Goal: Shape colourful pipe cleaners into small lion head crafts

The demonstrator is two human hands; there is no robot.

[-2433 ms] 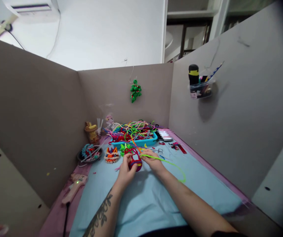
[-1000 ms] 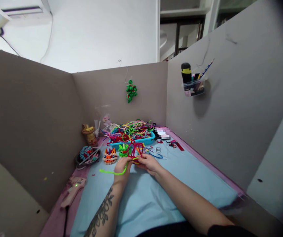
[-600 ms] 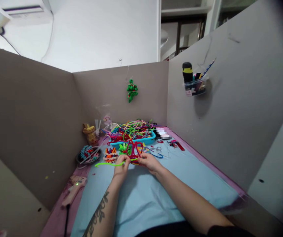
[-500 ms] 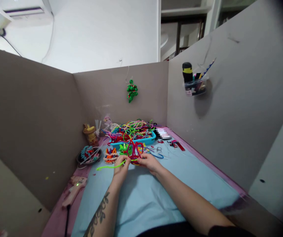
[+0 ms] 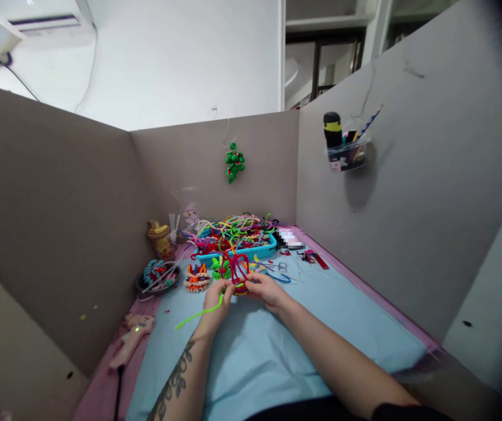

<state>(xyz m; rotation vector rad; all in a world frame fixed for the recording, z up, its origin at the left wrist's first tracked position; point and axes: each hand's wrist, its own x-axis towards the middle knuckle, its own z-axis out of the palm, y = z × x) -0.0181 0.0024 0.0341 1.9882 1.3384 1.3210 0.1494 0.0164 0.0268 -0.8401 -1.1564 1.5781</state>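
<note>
Over the light blue cloth [image 5: 277, 362], both my hands meet on a small red pipe-cleaner frame [image 5: 237, 268] that stands up between them. My left hand [image 5: 214, 301] pinches a lime-green pipe cleaner [image 5: 198, 316] whose loose end trails down and left over the cloth. My right hand [image 5: 267, 290] is closed on the frame's lower right side. Just behind the frame stand a green pipe-cleaner figure [image 5: 219, 268] and an orange one [image 5: 197, 277].
A blue tray [image 5: 251, 250] heaped with coloured pipe cleaners sits behind my hands. A dark dish [image 5: 158, 276] of pieces and a glue gun [image 5: 131, 339] lie left. Scissors [image 5: 277, 266] and red bits lie right. Grey cardboard walls enclose three sides; a clear holder [image 5: 349, 153] hangs right.
The green pipe cleaner, earlier trailing off to the right from my right hand, has been passed round to the left; its free end has swung lower. The red frame now stands upright.
</note>
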